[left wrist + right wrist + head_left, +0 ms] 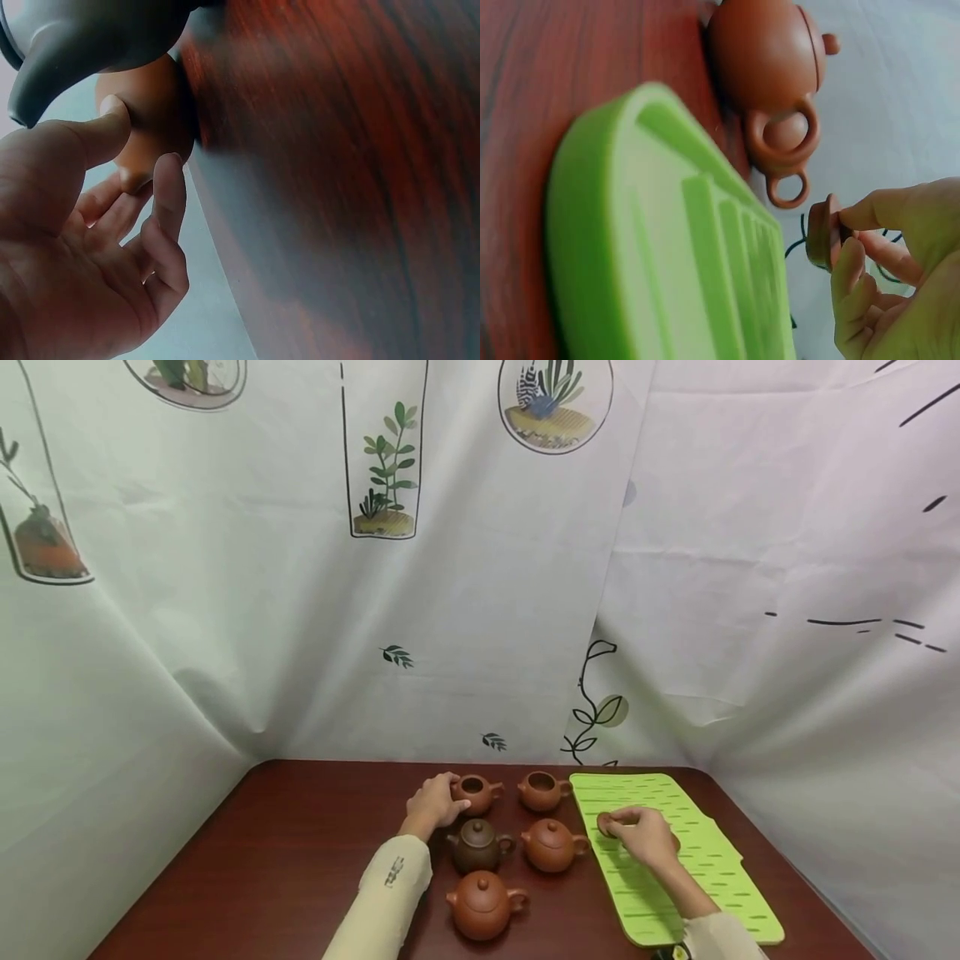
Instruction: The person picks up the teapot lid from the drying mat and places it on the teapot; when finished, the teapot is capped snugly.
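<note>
At the back of the table, my left hand [437, 802] grips a lidless reddish-brown clay teapot [474, 800] by its spout side. In the left wrist view, thumb and fingers lie around that teapot [161, 105], and a dark brown teapot [112, 34] is nearer the camera. Over the green draining tray [652, 918], my right hand [647, 842] pinches a small teapot lid [604, 824] by its knob. The right wrist view shows this lid [819, 232] raised above the tray. Another round brown piece [677, 842], probably a lid, is partly hidden behind the right hand.
A second lidless teapot [540, 792] stands at the back, left of the tray. Three lidded teapots stand in front: a dark one [476, 847], an orange-brown one [551, 847] and a reddish one [482, 908]. White printed cloth [480, 610] hangs behind the dark red table [300, 860].
</note>
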{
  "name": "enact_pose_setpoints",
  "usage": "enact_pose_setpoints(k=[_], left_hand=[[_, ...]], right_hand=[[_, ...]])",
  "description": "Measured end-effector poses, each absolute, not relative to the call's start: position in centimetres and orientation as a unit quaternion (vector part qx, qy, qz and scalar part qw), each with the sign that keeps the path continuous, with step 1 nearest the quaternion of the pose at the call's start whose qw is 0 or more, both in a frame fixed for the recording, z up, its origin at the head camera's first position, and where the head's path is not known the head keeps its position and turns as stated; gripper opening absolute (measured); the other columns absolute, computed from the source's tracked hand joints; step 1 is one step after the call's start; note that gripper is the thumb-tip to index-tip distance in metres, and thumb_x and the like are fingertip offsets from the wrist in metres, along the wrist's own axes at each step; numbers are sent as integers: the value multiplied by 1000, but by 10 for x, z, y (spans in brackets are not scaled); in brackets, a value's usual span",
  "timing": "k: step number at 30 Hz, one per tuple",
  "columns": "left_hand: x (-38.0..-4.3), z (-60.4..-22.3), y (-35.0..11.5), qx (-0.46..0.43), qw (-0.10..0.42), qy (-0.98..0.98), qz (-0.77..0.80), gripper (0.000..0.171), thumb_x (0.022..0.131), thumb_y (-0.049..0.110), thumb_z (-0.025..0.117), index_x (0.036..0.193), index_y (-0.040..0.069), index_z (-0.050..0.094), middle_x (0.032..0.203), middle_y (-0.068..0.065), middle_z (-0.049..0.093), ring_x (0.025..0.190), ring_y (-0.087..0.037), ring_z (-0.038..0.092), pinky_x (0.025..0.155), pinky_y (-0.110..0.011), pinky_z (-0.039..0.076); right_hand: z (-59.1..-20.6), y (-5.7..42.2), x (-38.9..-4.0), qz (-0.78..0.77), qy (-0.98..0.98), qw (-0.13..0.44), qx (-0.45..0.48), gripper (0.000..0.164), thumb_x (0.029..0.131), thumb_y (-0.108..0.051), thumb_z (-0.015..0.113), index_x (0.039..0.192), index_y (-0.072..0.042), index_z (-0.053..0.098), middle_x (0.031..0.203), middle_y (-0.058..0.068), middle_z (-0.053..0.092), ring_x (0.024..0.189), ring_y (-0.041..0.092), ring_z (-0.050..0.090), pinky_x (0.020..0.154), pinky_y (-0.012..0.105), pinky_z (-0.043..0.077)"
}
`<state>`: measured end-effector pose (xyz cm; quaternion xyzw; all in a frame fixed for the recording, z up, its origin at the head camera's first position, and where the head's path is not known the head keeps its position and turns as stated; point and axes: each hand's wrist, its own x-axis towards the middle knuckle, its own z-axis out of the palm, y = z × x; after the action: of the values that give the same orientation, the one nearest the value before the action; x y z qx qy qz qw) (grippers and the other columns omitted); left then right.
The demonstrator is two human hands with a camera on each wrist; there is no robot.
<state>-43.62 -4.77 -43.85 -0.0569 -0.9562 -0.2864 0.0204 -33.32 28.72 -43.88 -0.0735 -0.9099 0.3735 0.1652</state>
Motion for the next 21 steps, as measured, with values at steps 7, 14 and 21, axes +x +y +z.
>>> enact_pose_setpoints(k=[7,14,21], left_hand=[[-433,-438,-47,-55,22,-955,-290,52,89,35,75,136,18,59,125,-12,64,105,-35,63,83,-54,49],[-432,-439,-47,-57,24,-955,-290,52,90,36,75,135,18,59,124,-12,64,104,-35,63,83,-55,49],[-431,-438,-48,-56,29,-954,-295,51,89,34,75,134,17,60,123,-13,64,104,-35,63,83,-56,48]], right_hand=[[-430,272,-332,417,-888,184,-55,15,86,-13,75,95,0,75,91,10,72,72,14,63,60,30,49],[-425,258,-334,439,-878,185,-49,13,86,-10,75,96,-1,75,90,8,72,75,15,63,60,29,47],[-421,241,-338,439,-876,194,-43,11,84,-10,77,93,-3,76,90,7,72,80,17,64,63,30,47]])
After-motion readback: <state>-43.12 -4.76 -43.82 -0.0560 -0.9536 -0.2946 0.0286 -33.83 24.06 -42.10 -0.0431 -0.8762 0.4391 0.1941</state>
